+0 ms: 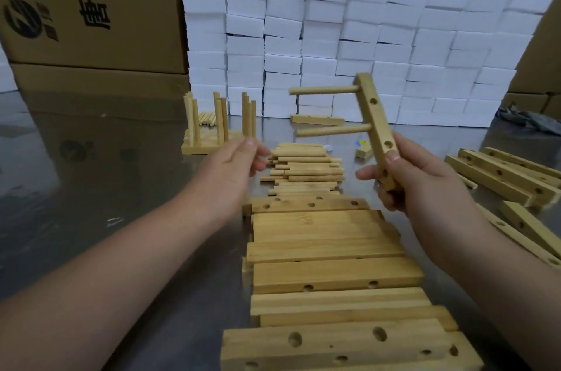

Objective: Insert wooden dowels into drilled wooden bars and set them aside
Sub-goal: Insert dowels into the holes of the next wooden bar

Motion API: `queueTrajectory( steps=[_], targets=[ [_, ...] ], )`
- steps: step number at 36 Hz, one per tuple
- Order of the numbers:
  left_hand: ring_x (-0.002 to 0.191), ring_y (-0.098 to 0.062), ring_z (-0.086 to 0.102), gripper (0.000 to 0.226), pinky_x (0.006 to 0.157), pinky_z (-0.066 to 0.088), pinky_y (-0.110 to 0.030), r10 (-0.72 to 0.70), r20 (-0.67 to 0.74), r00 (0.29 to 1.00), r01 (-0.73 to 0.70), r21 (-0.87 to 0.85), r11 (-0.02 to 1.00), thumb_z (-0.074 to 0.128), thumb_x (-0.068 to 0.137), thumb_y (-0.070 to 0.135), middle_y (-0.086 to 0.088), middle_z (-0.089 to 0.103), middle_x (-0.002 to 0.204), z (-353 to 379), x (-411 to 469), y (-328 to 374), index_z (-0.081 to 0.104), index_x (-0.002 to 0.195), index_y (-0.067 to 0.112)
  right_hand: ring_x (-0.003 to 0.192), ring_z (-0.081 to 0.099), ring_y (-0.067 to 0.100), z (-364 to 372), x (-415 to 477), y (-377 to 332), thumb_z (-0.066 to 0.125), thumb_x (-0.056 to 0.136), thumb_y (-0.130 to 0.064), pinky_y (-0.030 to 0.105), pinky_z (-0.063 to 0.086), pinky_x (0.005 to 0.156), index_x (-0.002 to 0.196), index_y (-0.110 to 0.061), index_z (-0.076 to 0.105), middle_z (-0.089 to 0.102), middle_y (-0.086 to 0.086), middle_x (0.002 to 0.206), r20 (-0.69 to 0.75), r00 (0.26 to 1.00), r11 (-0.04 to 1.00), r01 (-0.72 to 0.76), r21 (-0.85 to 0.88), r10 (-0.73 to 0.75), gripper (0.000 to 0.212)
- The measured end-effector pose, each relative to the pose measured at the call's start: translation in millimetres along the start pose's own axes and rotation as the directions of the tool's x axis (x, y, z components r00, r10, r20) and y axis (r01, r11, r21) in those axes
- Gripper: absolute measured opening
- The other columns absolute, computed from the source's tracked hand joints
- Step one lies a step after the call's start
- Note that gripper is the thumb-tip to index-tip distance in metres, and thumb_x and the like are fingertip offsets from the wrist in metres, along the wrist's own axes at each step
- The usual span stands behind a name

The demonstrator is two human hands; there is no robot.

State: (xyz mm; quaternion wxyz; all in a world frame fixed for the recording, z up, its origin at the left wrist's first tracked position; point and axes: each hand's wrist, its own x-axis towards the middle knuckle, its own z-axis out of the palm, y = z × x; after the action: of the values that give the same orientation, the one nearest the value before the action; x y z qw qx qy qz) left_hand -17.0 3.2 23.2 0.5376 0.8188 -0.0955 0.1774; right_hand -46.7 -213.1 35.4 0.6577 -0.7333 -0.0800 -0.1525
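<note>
My right hand (416, 176) grips the lower end of a drilled wooden bar (375, 118), held tilted above the table. Two dowels (323, 90) stick out of the bar to the left, and empty holes show lower down on it. My left hand (239, 162) hovers at the left edge of the loose dowel pile (306, 168), fingers curled, with nothing visible in it. A row of drilled bars (328, 276) lies flat in front of me. Finished bars with upright dowels (217, 127) stand at the back left.
More drilled bars (504, 176) lie at the right. A single bar (317, 120) lies by the wall of white foam blocks (358, 45). Cardboard boxes (88, 6) stand behind and to the left. The metal table (91, 188) is reflective.
</note>
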Motion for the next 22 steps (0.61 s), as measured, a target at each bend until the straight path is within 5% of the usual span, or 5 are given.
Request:
queueTrajectory(
  steps=[3,8,13,18,22],
  targets=[
    [0.101,0.001,0.044,0.050,0.086,0.027,-0.024,-0.123,0.135,0.983,0.103,0.143,0.984,0.018,0.098,0.045,0.025,0.051,0.105,1.0,3.7,-11.0,0.066,0.087,0.034,0.050,0.047,0.008,-1.3,5.0,3.1,0.037,0.101,-0.024,0.023,0.040,0.051,0.129,-0.028,0.052,0.072,-0.001,0.075,-0.069,0.995,0.996,-0.063,0.062,0.068,0.032],
    [0.101,-0.003,0.037,0.062,0.088,0.021,-0.028,-0.288,0.274,0.918,0.206,0.292,0.934,0.008,0.093,0.057,0.015,0.045,0.111,4.2,6.3,-15.6,0.066,0.104,0.039,0.041,0.047,0.006,1.3,8.5,7.9,0.030,0.102,-0.026,0.023,0.039,0.046,0.113,-0.021,0.054,0.073,0.003,0.075,-0.082,0.985,0.986,-0.143,0.080,0.150,0.026],
    [0.125,-0.013,0.037,0.059,0.091,0.020,-0.028,-0.303,0.330,0.894,0.171,0.374,0.911,0.008,0.092,0.059,0.009,0.043,0.141,6.0,5.6,-15.3,0.061,0.114,0.043,0.039,0.048,0.006,0.2,12.0,10.3,0.029,0.102,-0.029,0.025,0.038,0.046,0.101,-0.020,0.054,0.074,0.003,0.076,-0.091,0.974,0.977,-0.199,0.074,0.205,0.026],
    [0.122,-0.015,0.042,0.053,0.093,0.025,-0.029,-0.266,0.294,0.918,0.141,0.385,0.912,0.016,0.094,0.056,0.008,0.050,0.131,7.1,4.1,-15.8,0.064,0.110,0.037,0.040,0.047,0.006,-0.1,11.1,10.8,0.030,0.101,-0.030,0.025,0.038,0.047,0.100,-0.022,0.054,0.073,0.003,0.075,-0.099,0.976,0.979,-0.188,0.075,0.195,0.025],
    [0.094,-0.013,0.054,0.047,0.073,0.037,-0.028,-0.161,0.161,0.974,0.092,0.368,0.925,0.026,0.097,0.047,0.007,0.062,0.099,5.8,6.8,-16.6,0.068,0.087,0.029,0.039,0.047,0.006,-0.2,11.5,11.0,0.031,0.101,-0.029,0.025,0.038,0.046,0.101,-0.023,0.054,0.073,0.003,0.072,-0.118,0.976,0.981,-0.177,0.077,0.185,0.024]
  ],
)
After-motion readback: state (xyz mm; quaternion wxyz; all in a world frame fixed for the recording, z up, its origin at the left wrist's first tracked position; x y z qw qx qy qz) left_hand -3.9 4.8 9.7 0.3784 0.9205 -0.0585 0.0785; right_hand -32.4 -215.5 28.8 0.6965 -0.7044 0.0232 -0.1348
